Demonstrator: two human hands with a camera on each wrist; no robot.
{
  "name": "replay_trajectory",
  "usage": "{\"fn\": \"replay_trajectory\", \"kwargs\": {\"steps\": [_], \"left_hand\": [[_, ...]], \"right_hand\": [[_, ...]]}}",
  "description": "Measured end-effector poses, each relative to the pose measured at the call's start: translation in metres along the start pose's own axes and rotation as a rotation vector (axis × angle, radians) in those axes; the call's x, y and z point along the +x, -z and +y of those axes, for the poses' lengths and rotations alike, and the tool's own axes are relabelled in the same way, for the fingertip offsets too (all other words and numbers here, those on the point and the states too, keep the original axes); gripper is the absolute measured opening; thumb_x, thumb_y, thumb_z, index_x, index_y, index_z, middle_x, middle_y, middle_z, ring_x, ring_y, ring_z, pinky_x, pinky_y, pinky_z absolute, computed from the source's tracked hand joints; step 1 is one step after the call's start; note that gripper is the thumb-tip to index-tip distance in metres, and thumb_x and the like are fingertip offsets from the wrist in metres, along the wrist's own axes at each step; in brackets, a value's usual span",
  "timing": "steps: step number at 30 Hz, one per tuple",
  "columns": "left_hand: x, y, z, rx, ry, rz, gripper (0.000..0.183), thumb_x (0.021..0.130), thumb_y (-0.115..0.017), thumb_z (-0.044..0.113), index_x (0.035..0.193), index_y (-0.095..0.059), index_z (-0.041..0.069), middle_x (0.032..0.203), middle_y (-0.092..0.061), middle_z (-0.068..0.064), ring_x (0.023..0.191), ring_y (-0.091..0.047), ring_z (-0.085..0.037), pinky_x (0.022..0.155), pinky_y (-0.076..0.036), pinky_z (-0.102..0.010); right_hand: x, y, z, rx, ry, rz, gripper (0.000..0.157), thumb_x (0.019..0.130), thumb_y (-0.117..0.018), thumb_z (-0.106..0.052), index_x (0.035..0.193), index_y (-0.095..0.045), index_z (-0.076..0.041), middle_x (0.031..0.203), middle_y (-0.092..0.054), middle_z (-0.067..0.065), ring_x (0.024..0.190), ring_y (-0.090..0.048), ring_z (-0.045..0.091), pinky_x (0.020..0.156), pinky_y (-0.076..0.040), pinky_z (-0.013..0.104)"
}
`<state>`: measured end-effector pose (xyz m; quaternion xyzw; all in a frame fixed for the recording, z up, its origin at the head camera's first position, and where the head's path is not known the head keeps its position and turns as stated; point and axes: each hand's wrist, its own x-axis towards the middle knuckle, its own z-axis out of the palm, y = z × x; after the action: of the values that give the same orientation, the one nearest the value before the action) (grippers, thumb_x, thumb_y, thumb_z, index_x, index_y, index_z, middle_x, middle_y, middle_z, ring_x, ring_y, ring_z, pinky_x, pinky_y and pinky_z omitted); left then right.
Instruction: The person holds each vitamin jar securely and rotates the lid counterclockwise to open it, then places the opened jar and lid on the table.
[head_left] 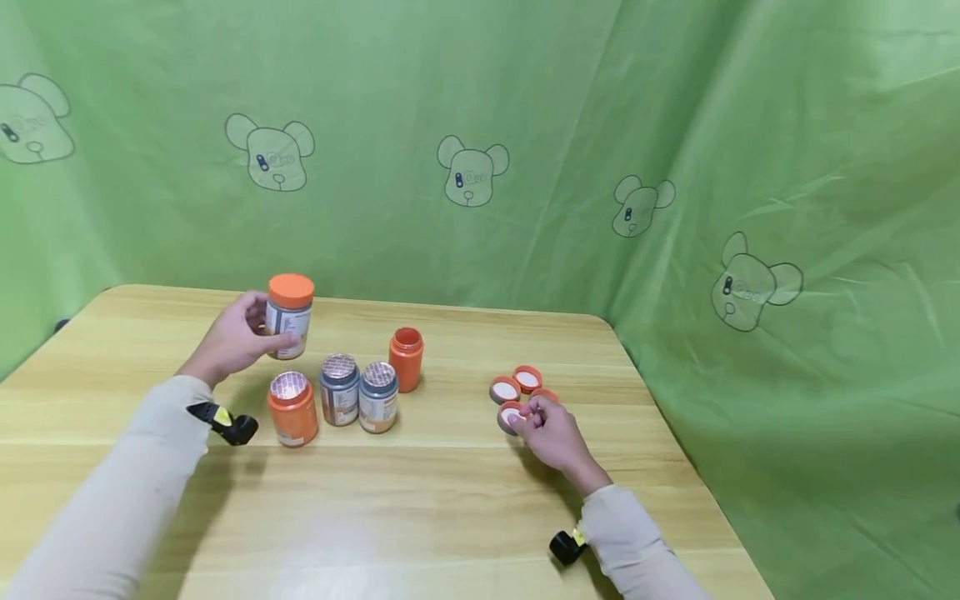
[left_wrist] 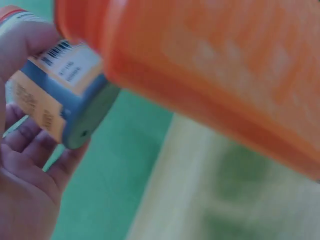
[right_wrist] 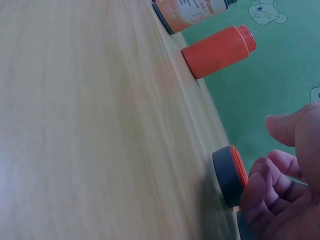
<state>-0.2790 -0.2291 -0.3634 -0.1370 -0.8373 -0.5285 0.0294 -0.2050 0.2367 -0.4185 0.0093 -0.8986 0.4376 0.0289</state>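
Note:
My left hand [head_left: 231,340] grips a grey jar [head_left: 288,325] topped with an orange lid [head_left: 291,290], upright near the table's back left. Its fingers [left_wrist: 37,140] wrap the jar's label in the left wrist view. Over at the right, my right hand [head_left: 557,435] is at a cluster of upturned lids, nearest a grey lid [head_left: 511,418] with a white liner. The right wrist view shows the thumb [right_wrist: 285,127] standing apart from the bent fingers, nothing held between them. A dark lid [right_wrist: 228,175] lies beside those fingertips; whether they touch it I cannot tell.
Left of centre stand a foil-sealed orange jar [head_left: 293,417], two foil-sealed grey jars [head_left: 340,396] and an uncapped orange jar [head_left: 406,367]. More upturned lids [head_left: 527,379] lie behind the right hand. A green curtain [head_left: 375,208] hangs behind the wooden table [head_left: 420,517].

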Motion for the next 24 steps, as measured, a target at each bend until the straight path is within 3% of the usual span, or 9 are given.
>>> {"fn": "replay_trajectory", "kwargs": {"steps": [7, 14, 20, 24], "left_hand": [[-0.002, -0.006, 0.036, 0.070, -0.097, 0.029, 0.072, 0.077, -0.083, 0.020, 0.131, -0.040, -0.004, 0.121, -0.056, -0.025, 0.108, -0.057, -0.041, 0.091, -0.045, -0.053], [-0.004, -0.021, 0.068, 0.150, -0.150, 0.036, 0.076, 0.077, -0.082, 0.020, 0.134, -0.035, 0.002, 0.121, -0.055, -0.027, 0.104, -0.058, -0.041, 0.083, -0.050, -0.053], [-0.009, -0.044, 0.096, 0.168, -0.178, -0.041, 0.075, 0.079, -0.078, 0.013, 0.138, -0.034, 0.000, 0.122, -0.054, -0.026, 0.102, -0.058, -0.039, 0.081, -0.052, -0.051], [-0.015, -0.067, 0.109, 0.166, -0.246, -0.119, 0.072, 0.077, -0.078, 0.010, 0.136, -0.037, 0.000, 0.119, -0.057, -0.024, 0.094, -0.060, -0.033, 0.074, -0.054, -0.043]], "right_hand": [[0.001, -0.004, -0.003, 0.040, 0.005, -0.024, 0.018, 0.089, -0.072, -0.017, 0.094, -0.059, -0.005, 0.077, -0.057, 0.005, 0.061, -0.054, 0.017, 0.051, -0.044, 0.026], [0.003, -0.007, -0.008, 0.076, 0.039, -0.029, 0.023, 0.089, -0.071, -0.017, 0.107, -0.063, -0.005, 0.095, -0.065, 0.005, 0.078, -0.060, 0.018, 0.070, -0.050, 0.031], [0.004, -0.009, -0.016, 0.186, 0.068, -0.034, 0.048, 0.090, -0.069, -0.012, 0.131, -0.047, -0.002, 0.118, -0.062, 0.018, 0.088, -0.064, 0.023, 0.071, -0.054, 0.029], [0.005, -0.013, -0.022, 0.299, 0.070, -0.031, 0.056, 0.092, -0.066, -0.011, 0.139, -0.035, -0.005, 0.126, -0.054, 0.026, 0.093, -0.064, 0.031, 0.071, -0.056, 0.031]]}}
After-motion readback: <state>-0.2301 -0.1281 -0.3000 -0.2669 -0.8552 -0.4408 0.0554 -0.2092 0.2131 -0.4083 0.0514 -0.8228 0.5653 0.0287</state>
